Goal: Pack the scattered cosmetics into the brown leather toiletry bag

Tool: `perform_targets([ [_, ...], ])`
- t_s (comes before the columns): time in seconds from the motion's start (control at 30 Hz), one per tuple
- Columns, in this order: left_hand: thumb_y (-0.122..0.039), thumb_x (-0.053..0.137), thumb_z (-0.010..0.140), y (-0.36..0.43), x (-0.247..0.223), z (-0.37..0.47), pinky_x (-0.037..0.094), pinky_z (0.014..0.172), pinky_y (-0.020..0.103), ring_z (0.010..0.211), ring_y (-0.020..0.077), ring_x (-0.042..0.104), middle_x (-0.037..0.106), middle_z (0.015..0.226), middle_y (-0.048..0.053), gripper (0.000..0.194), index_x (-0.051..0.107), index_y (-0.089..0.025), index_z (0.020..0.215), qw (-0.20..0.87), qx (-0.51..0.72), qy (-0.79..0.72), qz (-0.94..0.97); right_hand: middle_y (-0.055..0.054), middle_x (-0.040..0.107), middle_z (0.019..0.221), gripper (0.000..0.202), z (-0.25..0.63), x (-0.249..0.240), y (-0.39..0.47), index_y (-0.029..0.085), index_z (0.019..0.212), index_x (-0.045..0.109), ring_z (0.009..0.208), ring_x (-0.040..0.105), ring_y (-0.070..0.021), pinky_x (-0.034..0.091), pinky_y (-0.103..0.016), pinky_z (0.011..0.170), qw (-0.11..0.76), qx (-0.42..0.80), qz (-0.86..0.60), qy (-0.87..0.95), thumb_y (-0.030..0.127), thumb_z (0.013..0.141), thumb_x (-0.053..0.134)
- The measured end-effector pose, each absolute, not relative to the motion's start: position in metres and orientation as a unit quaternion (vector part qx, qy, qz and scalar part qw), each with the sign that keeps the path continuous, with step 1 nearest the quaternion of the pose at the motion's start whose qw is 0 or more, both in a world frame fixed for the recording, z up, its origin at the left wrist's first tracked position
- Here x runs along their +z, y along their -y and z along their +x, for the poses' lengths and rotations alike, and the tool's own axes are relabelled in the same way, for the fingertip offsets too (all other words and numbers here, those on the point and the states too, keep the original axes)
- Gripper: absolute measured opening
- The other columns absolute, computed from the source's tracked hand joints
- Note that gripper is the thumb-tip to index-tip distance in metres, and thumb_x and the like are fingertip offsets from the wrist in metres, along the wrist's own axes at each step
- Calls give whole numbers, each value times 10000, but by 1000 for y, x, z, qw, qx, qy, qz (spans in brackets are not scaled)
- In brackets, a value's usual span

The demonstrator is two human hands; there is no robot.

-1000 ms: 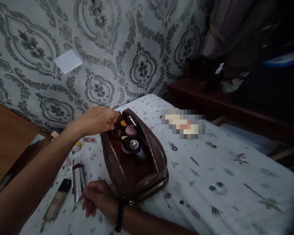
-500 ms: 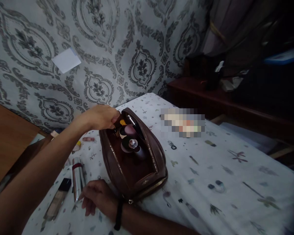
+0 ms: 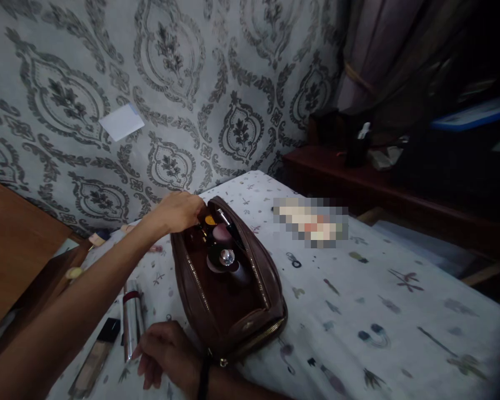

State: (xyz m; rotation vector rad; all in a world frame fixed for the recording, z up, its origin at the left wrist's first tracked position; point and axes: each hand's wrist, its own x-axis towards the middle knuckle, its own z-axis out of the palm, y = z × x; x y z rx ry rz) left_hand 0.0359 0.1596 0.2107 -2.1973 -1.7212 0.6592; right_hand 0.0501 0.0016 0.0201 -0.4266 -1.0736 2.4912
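A brown leather makeup bag (image 3: 191, 308) lies unzipped on the patterned sheet, its mouth spread wide. My left hand (image 3: 183, 212) is closed over its far left rim; the fingertips are partly hidden there. Inside the bag show a pink rounded item (image 3: 222, 233), a clear ball-like cap (image 3: 227, 257), a yellow item (image 3: 210, 220) and a slim tube with a clear end (image 3: 224, 216). My right hand (image 3: 166, 353), with a black wristband, rests left of the bag's near end, fingers loosely curled and apart. Its fingertips are beside a silver tube with a red band (image 3: 131, 328).
A foundation bottle with a black cap (image 3: 95, 358) lies left of the silver tube. Small cosmetics lie behind my left forearm, including a pink tube (image 3: 155, 248). A blurred-out item (image 3: 310, 222) is on the sheet (image 3: 337, 344) to the right. Patterned wallpaper rises behind.
The view has tilted up slightly, so the whole scene sits lower. My left hand stays at the bag's far left rim, and my right hand stays beside the silver tube.
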Motion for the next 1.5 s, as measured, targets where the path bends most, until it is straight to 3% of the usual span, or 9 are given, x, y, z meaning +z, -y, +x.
perform_targets([
  [0.27, -298, 619, 750, -178, 195, 23, 463, 709, 307, 969, 274, 649, 724, 1033, 68, 285, 697, -270, 1022, 110, 207, 631, -740, 44, 533, 518, 486, 50, 20, -2, 163, 663, 555, 376, 463, -60, 293, -214, 398, 201, 885, -153, 391, 641, 670, 644],
  [0.53, -239, 621, 702, -194, 190, 19, 472, 708, 313, 946, 281, 669, 730, 1039, 100, 287, 723, -236, 970, 86, 209, 627, -746, 56, 528, 496, 484, 50, 21, -4, 161, 662, 545, 375, 468, -57, 290, -208, 411, 183, 894, -152, 380, 625, 661, 685],
  [0.87, -292, 637, 721, -198, 190, 13, 462, 702, 288, 972, 260, 655, 724, 1065, 76, 281, 706, -249, 990, 77, 196, 642, -737, 50, 520, 495, 555, 49, 20, -4, 172, 648, 544, 366, 455, -63, 295, -219, 393, 183, 891, -150, 389, 710, 582, 658],
  [1.3, -271, 654, 716, -194, 194, 17, 394, 623, 250, 896, 212, 644, 718, 1002, 36, 274, 700, -231, 983, 44, 195, 630, -751, 41, 518, 519, 587, 49, 19, -5, 173, 664, 545, 378, 458, -67, 304, -226, 399, 189, 884, -144, 404, 746, 569, 629],
  [1.5, -390, 562, 824, -185, 203, 3, 395, 644, 259, 821, 192, 621, 704, 888, 25, 236, 666, -197, 913, 33, 58, 653, -755, 33, 533, 508, 541, 46, 16, -2, 159, 661, 563, 370, 461, -72, 288, -224, 394, 202, 884, -159, 391, 690, 624, 658],
])
